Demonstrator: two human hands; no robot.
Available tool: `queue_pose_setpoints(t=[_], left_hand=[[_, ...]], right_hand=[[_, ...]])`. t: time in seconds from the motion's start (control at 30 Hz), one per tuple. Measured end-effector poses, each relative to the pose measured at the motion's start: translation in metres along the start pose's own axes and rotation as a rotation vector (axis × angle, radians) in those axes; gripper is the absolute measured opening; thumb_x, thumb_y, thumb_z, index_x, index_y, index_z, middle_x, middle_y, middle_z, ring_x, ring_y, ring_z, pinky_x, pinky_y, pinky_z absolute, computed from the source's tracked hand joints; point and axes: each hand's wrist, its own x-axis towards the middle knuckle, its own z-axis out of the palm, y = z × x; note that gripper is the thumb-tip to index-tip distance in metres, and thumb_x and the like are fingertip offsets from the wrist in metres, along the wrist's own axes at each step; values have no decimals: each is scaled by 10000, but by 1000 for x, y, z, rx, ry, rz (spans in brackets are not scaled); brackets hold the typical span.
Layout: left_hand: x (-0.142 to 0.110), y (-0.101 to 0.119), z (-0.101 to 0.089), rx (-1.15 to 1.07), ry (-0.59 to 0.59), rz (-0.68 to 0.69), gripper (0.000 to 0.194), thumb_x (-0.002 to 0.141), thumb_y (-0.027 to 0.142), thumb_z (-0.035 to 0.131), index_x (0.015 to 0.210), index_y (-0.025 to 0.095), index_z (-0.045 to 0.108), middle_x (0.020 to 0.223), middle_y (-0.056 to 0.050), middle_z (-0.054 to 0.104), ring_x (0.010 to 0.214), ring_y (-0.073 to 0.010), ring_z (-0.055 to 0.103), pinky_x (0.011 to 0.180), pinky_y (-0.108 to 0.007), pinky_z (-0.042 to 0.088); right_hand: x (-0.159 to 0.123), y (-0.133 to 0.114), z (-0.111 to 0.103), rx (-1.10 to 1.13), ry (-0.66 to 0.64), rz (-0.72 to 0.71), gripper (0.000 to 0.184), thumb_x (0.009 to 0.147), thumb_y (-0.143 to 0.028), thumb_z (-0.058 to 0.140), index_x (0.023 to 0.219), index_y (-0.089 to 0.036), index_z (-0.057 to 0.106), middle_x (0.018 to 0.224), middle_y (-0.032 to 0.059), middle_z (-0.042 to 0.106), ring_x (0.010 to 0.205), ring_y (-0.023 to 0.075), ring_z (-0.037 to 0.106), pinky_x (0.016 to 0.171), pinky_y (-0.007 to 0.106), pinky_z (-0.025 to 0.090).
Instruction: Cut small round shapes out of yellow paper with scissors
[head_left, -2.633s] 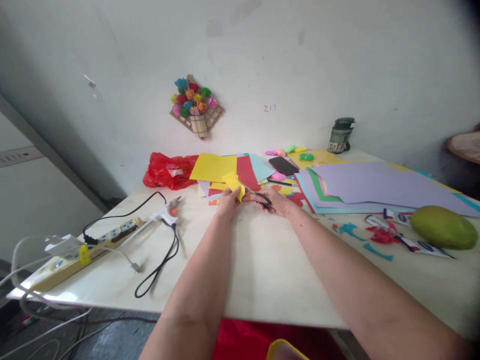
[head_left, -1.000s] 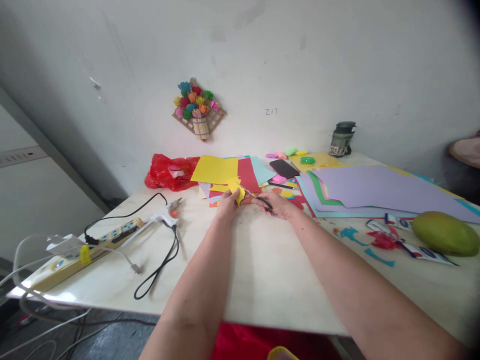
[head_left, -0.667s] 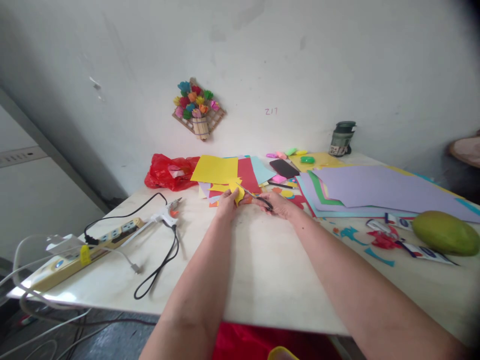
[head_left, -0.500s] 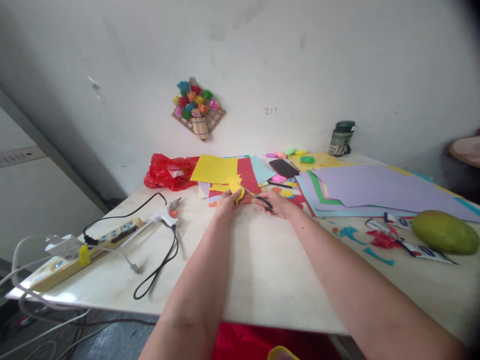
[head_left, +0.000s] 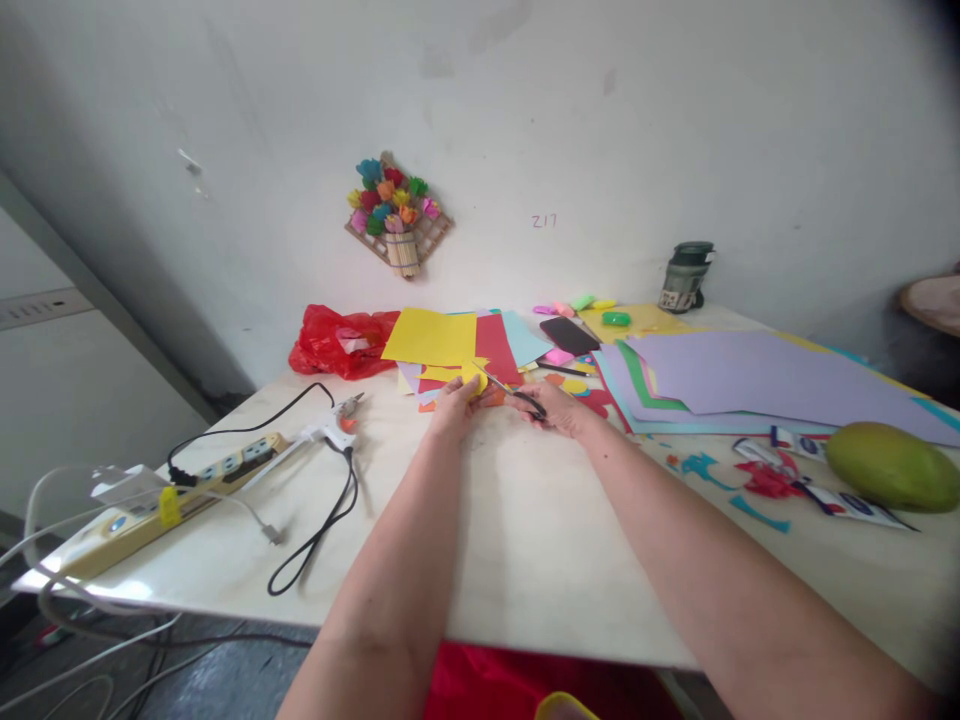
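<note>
Pinched in my left hand [head_left: 455, 405] is a small piece of yellow paper [head_left: 474, 376], held just above the table. My right hand [head_left: 553, 408] grips a pair of scissors [head_left: 527, 399] with dark handles. Their blades point left and reach the edge of the yellow piece. Behind my hands lie a yellow sheet [head_left: 429, 337], a red sheet [head_left: 496, 345] and a light blue sheet [head_left: 523, 338], overlapping. Small coloured paper scraps [head_left: 574, 385] lie around and beyond the scissors.
A glue gun [head_left: 339, 428] with a looped cable and a power strip [head_left: 172, 515] are on the left. To the right lie large lilac sheets [head_left: 765, 370], glue tubes [head_left: 847, 503] and a mango [head_left: 892, 465]. A phone [head_left: 570, 336] and a bottle [head_left: 685, 277] stand farther back.
The yellow piece in my left hand has been turned, and less of it shows below the scissor blades. Both hands stay almost in the same place. The view shifts slightly.
</note>
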Motion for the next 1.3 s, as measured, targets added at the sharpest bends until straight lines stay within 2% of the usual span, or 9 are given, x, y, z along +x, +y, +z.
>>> queue_pose_setpoints(t=[0.4,0.87,1.17,1.3], left_hand=[[-2,1,-1,16,-71,-35,256,685,246,825,865,125,690,868,-88,747,832,-226,732,829,-345,579],[-4,2,0,11,-112,-41,251,677,247,827,851,126,692,846,-72,744,784,-202,726,781,-315,588],[-4,3,2,14,-67,-56,221,695,217,803,856,123,684,861,-93,748,830,-238,734,857,-380,575],[-4,3,2,21,-68,-57,216,709,213,789,876,120,690,881,-99,750,845,-238,734,852,-372,577]], right_hand=[[-6,-9,5,-14,35,18,408,617,-495,783,653,-170,539,470,-54,507,347,46,392,340,193,252],[-9,-13,6,-23,34,25,441,602,-520,803,648,-168,541,463,-56,503,345,43,393,331,184,253],[-3,-6,4,-35,28,0,415,620,-510,778,632,-174,534,466,-52,495,351,49,382,329,196,262],[-2,-5,4,-37,27,-14,388,633,-505,744,634,-176,539,458,-54,478,354,55,381,330,201,262]])
